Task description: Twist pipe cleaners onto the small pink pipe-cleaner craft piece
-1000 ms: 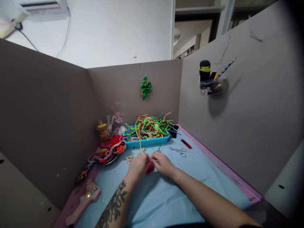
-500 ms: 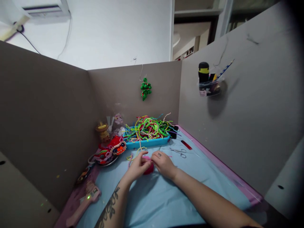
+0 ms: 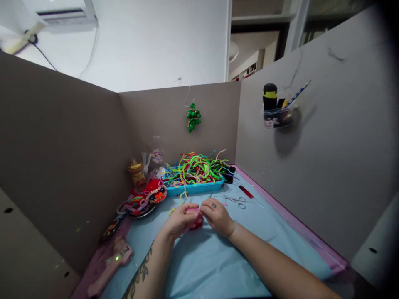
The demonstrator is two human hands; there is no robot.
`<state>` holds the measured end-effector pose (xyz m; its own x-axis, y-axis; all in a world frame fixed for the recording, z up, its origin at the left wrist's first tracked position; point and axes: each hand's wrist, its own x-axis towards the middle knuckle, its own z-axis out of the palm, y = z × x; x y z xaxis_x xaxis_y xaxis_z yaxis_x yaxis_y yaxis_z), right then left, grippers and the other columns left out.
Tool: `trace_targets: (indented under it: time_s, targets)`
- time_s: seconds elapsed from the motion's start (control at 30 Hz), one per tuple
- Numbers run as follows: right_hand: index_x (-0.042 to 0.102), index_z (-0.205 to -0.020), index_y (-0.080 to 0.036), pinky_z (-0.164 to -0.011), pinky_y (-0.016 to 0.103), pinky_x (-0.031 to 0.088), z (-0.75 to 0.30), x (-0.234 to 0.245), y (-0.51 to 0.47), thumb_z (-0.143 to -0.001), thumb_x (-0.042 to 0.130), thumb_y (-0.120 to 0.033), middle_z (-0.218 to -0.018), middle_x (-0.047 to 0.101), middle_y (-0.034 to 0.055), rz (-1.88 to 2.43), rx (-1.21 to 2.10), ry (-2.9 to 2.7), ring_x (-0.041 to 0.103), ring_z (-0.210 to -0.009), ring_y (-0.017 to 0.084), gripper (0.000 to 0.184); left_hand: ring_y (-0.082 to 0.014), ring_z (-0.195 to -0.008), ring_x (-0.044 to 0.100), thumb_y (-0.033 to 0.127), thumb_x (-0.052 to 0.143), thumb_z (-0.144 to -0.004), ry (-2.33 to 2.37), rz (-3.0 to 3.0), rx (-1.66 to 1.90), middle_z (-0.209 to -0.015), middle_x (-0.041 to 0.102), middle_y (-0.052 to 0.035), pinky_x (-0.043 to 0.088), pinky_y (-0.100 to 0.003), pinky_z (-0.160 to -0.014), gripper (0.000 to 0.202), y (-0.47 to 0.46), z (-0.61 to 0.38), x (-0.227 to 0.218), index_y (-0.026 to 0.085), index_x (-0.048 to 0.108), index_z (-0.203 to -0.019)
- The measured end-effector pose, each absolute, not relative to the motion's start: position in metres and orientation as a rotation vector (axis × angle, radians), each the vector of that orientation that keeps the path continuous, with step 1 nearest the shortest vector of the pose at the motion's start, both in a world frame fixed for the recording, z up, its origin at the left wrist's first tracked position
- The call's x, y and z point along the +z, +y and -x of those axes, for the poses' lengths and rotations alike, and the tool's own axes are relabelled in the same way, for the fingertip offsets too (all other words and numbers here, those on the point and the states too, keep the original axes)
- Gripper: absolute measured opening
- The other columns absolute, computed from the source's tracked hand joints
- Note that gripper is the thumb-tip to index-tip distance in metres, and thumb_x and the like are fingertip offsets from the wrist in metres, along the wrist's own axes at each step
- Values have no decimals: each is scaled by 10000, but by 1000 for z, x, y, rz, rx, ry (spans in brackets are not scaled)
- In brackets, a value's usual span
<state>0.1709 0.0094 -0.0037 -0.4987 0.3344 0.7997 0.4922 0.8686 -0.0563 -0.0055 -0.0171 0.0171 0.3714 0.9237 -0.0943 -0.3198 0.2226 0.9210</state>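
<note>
Pink-red piece (image 3: 197, 223) is pinched between both hands (image 3: 216, 214); blue tray (image 3: 197, 189) holds heaped multicoloured fuzzy stems (image 3: 199, 168).

Blue-covered table (image 3: 212, 265), blue tray (image 3: 196, 189), scissors (image 3: 238, 201), glue gun (image 3: 107, 270)

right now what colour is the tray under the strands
Light blue; the tray shows best in the head view.

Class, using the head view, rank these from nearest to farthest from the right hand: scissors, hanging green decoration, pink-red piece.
1. Pink-red piece: between both hands.
2. Scissors: on the blue cover, beyond the right hand, to its right.
3. Hanging green decoration: high, by the back panel.
</note>
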Motion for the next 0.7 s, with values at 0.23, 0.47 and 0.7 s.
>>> trace_targets:
  time_s: [0.23,0.47,0.7]
  targets:
    - [595,-898,-199,-750,336,396,-172,-3,9,-853,424,-137,-870,584,73,588,-219,-2152,493,-822,195,187,-101,-550,596,218,843,-515,770,-892,1029,-703,619,-10,437,-195,-509,540,-16,4,13,132,525,-942]
    - [593,-879,-192,-736,337,391,-172,-4,9,-861,420,-144,-855,585,72,576,-228,-2154,489,-809,192,181,-77,-497,548,244,830,-522,792,-951,1064,-667,601,14,380,-181,-477,501,-15,2,12,150,505,-892]
    - [553,-806,-173,-727,334,380,-170,-4,11,-834,451,-136,-792,577,67,612,-76,-2136,475,-773,193,111,-84,-536,520,282,798,-531,985,-1270,1182,-691,601,1,351,-192,-498,401,-17,-3,16,147,518,-785]
